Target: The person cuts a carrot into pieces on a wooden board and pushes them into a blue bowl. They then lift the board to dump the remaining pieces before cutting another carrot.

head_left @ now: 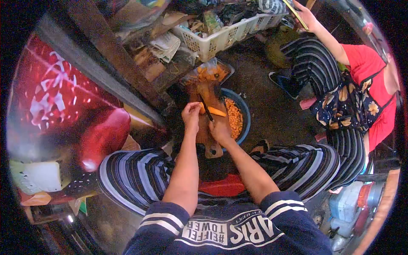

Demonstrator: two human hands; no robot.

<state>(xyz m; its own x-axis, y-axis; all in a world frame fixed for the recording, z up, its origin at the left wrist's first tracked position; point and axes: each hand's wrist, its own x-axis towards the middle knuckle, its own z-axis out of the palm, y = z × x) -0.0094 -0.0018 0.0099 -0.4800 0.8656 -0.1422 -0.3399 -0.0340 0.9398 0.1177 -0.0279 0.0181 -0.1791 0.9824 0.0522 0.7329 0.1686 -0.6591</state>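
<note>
A knife with a dark blade is in my right hand, its fingers closed round the handle. The blade lies across a peeled orange carrot, which looks lengthy and thin. My left hand pinches the carrot's left end, close beside the blade. Under both hands is a brown wooden cutting board with a handle hole toward me. Right of the board, partly hidden by it, a blue basin holds many small diced orange pieces.
Beyond the board sits a clear plastic bag with orange pieces. A white plastic basket full of clutter stands behind it. At right, another person in a red top sits, holding a flat yellowish object. Wooden beams rise at left.
</note>
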